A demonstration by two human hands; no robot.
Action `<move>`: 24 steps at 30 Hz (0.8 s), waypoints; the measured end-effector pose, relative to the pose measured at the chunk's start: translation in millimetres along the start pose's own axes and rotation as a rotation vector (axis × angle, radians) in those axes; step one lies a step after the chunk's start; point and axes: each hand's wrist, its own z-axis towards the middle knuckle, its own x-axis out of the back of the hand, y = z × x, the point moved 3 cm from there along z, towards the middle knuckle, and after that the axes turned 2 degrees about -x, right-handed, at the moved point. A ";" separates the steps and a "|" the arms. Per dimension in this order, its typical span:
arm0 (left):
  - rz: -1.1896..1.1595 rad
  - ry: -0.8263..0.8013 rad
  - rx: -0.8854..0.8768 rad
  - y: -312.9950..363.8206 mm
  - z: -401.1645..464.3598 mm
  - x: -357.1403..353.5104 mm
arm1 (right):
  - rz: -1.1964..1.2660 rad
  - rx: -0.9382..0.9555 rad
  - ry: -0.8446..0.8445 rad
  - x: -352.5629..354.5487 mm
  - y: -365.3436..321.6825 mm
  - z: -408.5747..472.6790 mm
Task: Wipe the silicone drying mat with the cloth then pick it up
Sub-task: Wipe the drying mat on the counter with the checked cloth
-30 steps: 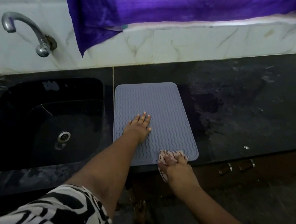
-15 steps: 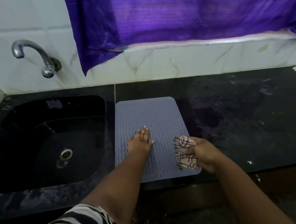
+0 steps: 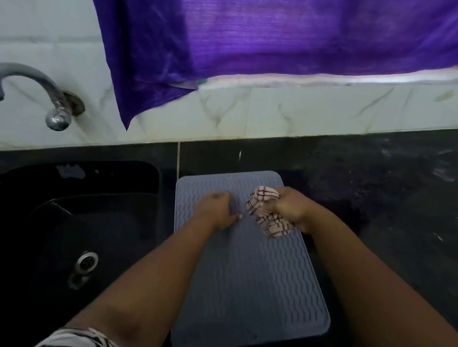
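Right hand: grip bunched tight around the checked cloth, pressing it on the mat's far end.
Left hand: just left of that grip, fingers apparently curled, resting on the mat.
Silicone drying mat: flat on the dark desk, beside the sink.

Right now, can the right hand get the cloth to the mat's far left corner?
Probably yes: the right hand already holds the cloth on the mat, though the left hand sits partly in the way.

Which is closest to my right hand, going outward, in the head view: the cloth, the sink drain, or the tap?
1. Cloth: bunched in the right hand, on the mat.
2. Sink drain: lower left, in the basin.
3. Tap: far left, on the wall.
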 end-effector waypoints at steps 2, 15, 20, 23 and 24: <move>0.082 -0.036 -0.065 -6.4 25.6 3.9 | -0.239 0.148 0.101 5.2 -22.6 36.2; 0.169 -0.349 -0.057 -28.1 80.4 -17.6 | -1.078 0.093 0.076 -36.4 -17.2 132.9; 0.246 -0.469 -0.042 -23.0 82.7 -8.2 | -1.189 -0.128 -0.115 -57.6 3.1 57.2; 0.289 -0.562 -0.028 -19.3 84.1 0.5 | -1.032 -0.218 -0.156 -54.5 8.1 23.3; 0.300 -0.568 -0.020 -17.8 82.6 2.1 | -0.935 -0.219 -0.143 -46.3 3.2 23.8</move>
